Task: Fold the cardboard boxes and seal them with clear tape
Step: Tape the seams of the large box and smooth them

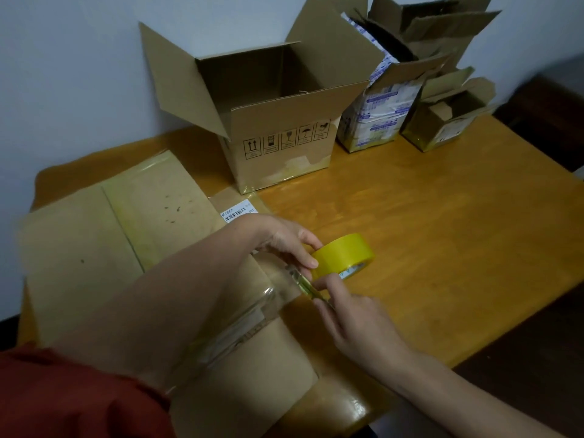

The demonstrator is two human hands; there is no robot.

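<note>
One tape roll point(346, 254), a yellowish glossy ring, is held near the middle of the wooden worktop point(442, 232), tipped on its edge with its open core facing lower right. The left hand point(281, 238) grips it, fingers curled over the top of the ring, the arm reaching across from a red sleeve point(63, 396). From the roll one clear tape strip point(252, 311) runs out, its long axis slanting down and to the left across the top of a closed box point(252, 384) of plain brown cardboard at the near edge. The right hand point(357, 314) pinches this strip just below the roll; something shiny shows at its fingertips, too blurred to name. Beside the closed box on the left lies one sheet of flattened cardboard point(94, 248), matt and speckled, with taped seams. Four open boxes stand upright along the wall with flaps raised: a large brown box point(284, 147) with printed handling symbols, a white-and-blue printed box point(376, 121), a small brown box point(442, 128), and a rear box point(442, 23) behind these two.
</note>
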